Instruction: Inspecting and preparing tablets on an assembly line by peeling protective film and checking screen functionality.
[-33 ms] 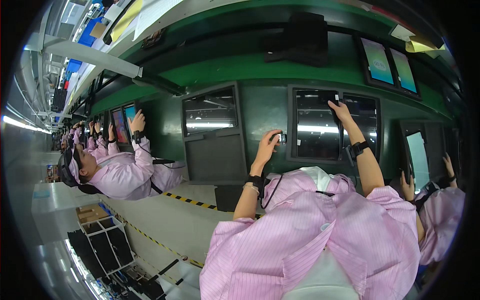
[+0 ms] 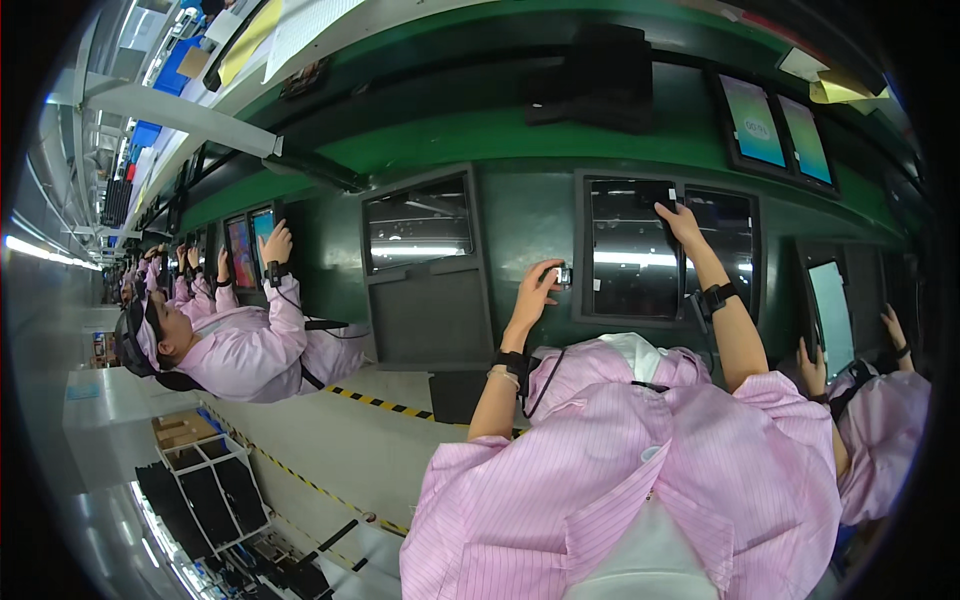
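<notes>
Presently, the left hand (image 2: 533, 292) is at a small piece (image 2: 565, 276), the right hand (image 2: 684, 226) at a screen (image 2: 632, 225).
Left fingers curve with the small piece right at their tips; whether they clamp it, I cannot tell. Just right of them is the rim of a tray (image 2: 581, 240). Right fingers touch the upper right edge of the screen, which lies in the tray; whether they pinch it, I cannot tell. Just right of those fingers, a second screen (image 2: 722, 215) shares the tray. Left of the left fingers, well apart, another tray (image 2: 483, 290) on the counter (image 2: 525, 220) bears a dark panel (image 2: 420, 222) in its far half. Beyond the right fingers lie black pads (image 2: 612, 80) and, farther right, two lit displays (image 2: 755, 120).
</notes>
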